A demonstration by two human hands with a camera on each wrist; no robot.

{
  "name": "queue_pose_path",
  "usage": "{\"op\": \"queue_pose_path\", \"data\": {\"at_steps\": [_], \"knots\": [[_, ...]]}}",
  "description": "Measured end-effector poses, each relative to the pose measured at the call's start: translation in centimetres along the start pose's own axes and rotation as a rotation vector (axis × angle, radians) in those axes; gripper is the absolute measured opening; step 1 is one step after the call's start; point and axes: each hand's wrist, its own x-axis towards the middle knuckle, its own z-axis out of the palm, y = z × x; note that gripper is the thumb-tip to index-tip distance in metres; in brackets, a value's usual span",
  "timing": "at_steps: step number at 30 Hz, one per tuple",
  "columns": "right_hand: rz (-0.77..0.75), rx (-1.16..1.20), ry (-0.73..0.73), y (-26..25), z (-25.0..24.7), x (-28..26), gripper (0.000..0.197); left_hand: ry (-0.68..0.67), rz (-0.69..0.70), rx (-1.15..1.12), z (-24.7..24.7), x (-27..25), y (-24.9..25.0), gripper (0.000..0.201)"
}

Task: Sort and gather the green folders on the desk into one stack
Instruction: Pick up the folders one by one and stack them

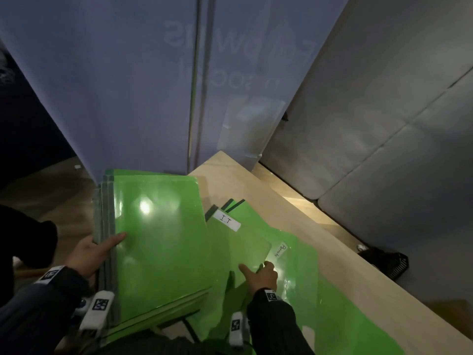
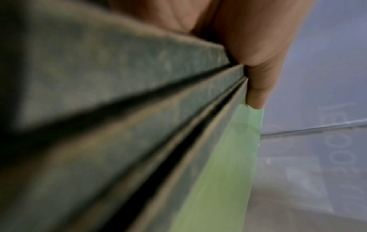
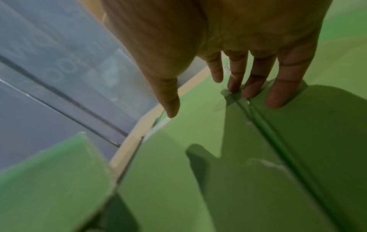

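My left hand (image 1: 102,249) grips a stack of green folders (image 1: 158,239) by its dark spine edge. The thumb lies on top and the fingers are hidden beneath. In the left wrist view the thumb (image 2: 256,62) presses on the layered spines (image 2: 139,109). To the right, a green folder labelled "I.T" (image 1: 238,247) lies on the light wooden desk (image 1: 294,206). It overlaps another labelled "Permits" (image 1: 286,267). My right hand (image 1: 258,274) rests at the I.T folder's near corner. Its straight fingers (image 3: 236,78) touch a folder edge (image 3: 248,113) and its thumb is spread apart above the sheet.
More green folders (image 1: 345,316) spread toward the desk's near right. A blue-grey printed banner (image 1: 153,85) stands just behind the desk. Grey padded panels (image 1: 384,124) line the right side. A black object (image 1: 384,262) sits on the floor past the desk's diagonal edge.
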Motion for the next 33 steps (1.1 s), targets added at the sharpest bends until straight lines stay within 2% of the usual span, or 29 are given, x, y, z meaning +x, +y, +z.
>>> {"op": "queue_pose_path", "data": {"at_steps": [4,10,13,15,17,20,22,24,28,32,33], "knots": [[0.046,-0.232,0.06,-0.4,0.8,0.2,0.131,0.031,-0.013,-0.029,-2.5,1.8,-1.1,0.035],[0.069,-0.321,0.053,-1.4,1.6,0.4,0.144,0.084,-0.103,-0.127,-4.7,3.2,-2.3,0.044],[0.135,-0.211,0.036,-1.3,0.9,0.5,0.13,0.1,-0.1,-0.111,-4.9,3.1,-2.5,0.041],[0.141,-0.156,0.058,-1.4,1.0,0.2,0.108,0.123,-0.119,-0.132,-5.1,3.3,-2.9,0.051],[0.134,-0.164,0.078,-1.2,1.5,-0.5,0.102,0.133,-0.127,-0.143,-5.4,3.8,-4.2,0.059],[0.137,-0.284,0.05,-0.9,2.4,-1.5,0.132,0.132,-0.167,-0.18,-5.3,4.1,-5.0,0.066],[0.121,-0.35,0.038,-0.7,3.1,-2.0,0.144,0.117,-0.158,-0.187,-5.0,3.6,-4.4,0.057],[0.082,-0.345,0.04,-0.3,3.7,-2.1,0.145,0.119,-0.144,-0.187,-4.8,2.9,-3.5,0.044],[0.123,-0.101,0.04,-0.3,3.8,-2.5,0.134,0.128,-0.11,-0.145,-4.8,2.4,-2.4,0.037],[0.134,0.231,0.044,0.2,1.3,-2.6,0.085,0.133,-0.06,-0.107,-4.6,2.5,-1.2,0.029],[0.133,0.299,0.045,0.5,-0.2,-2.4,0.078,0.135,-0.049,-0.104,-4.6,2.7,-1.0,0.028]]}}
